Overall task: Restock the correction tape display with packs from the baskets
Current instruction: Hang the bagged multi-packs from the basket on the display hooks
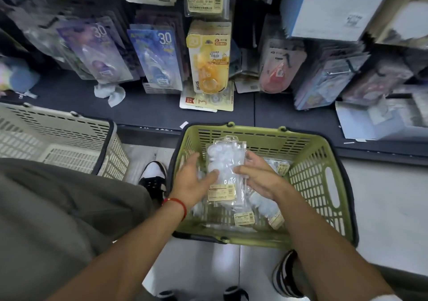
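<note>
A clear pack of correction tape [225,171] is held over the green basket [324,168] at the centre of the view, grasped between both hands. The left hand [193,180] is curled against its edge from 9 o'clock, the thumb laid across the front; the right hand [257,175] clasps it from 3 o'clock. More clear packs [261,212] are seen lying in the basket beneath. A beige basket [69,134] is set at 10 o'clock. The display of hanging packs [208,64] is found at 12 o'clock.
</note>
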